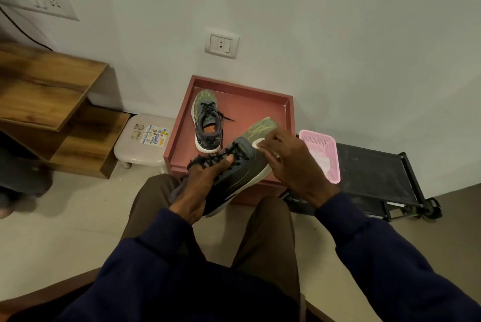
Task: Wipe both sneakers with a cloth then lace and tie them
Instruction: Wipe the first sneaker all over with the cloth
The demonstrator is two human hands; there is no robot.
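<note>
My left hand (201, 186) grips a dark grey and green sneaker (240, 165) from the heel side, thumb across its black laces, and holds it tilted above my knees. My right hand (291, 163) pinches a small white cloth (257, 143) and presses it on the sneaker's upper near the toe. The second sneaker (207, 123) stands upright on the red tray-top box (260, 108), toe toward the wall, with a loose black lace trailing to its right.
A pink plastic basket (324, 155) with something white inside sits on a black rack (377, 176) at the right. A small white stool (144, 139) stands left of the red box, beside a wooden shelf unit (52, 103). The wall is close behind.
</note>
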